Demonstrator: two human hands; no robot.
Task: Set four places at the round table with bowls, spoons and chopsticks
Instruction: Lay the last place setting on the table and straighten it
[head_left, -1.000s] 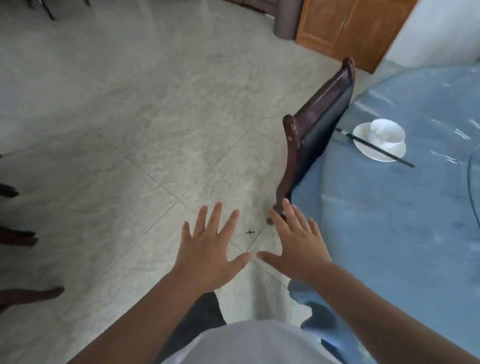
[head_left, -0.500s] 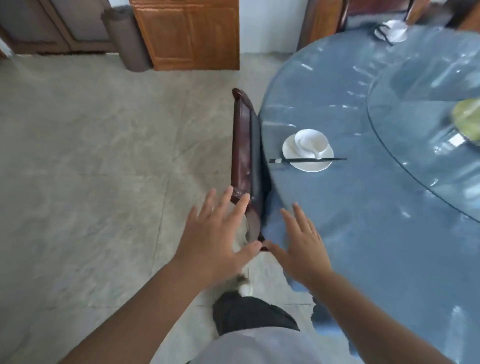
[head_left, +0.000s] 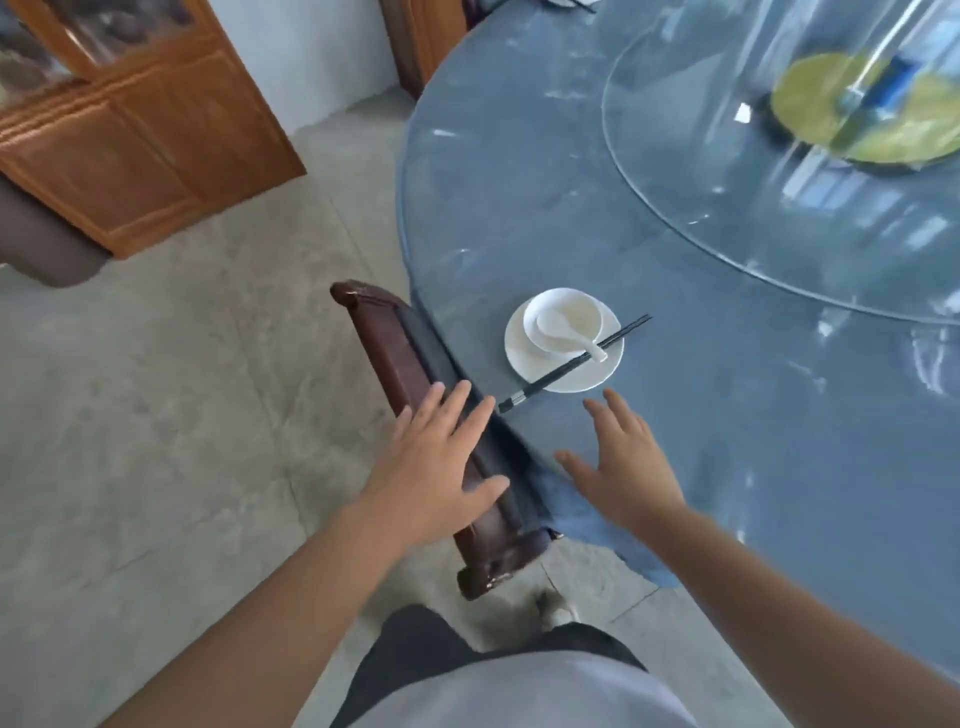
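One place is laid at the near edge of the round blue-covered table (head_left: 727, 415). A white saucer (head_left: 540, 371) holds a white bowl (head_left: 576, 314). A white spoon (head_left: 558, 330) lies in the bowl with its handle over the rim. Black chopsticks (head_left: 550, 382) lie slantwise across the saucer. My left hand (head_left: 441, 467) is open, fingers spread, above the dark wooden chair back (head_left: 395, 364). My right hand (head_left: 623, 467) is open above the table edge, just short of the chopsticks' near end. Neither hand holds anything.
A glass turntable (head_left: 701, 208) fills the table's centre, carrying a yellow-green dish (head_left: 821, 104). More tableware (head_left: 566, 4) shows at the far top edge. A wooden cabinet (head_left: 135, 156) stands at the back left. The stone-tiled floor (head_left: 156, 441) stretches left of the chair.
My view has swung right and closer to the table. The place setting now lies just beyond my hands, and my left hand has come over the chair back.
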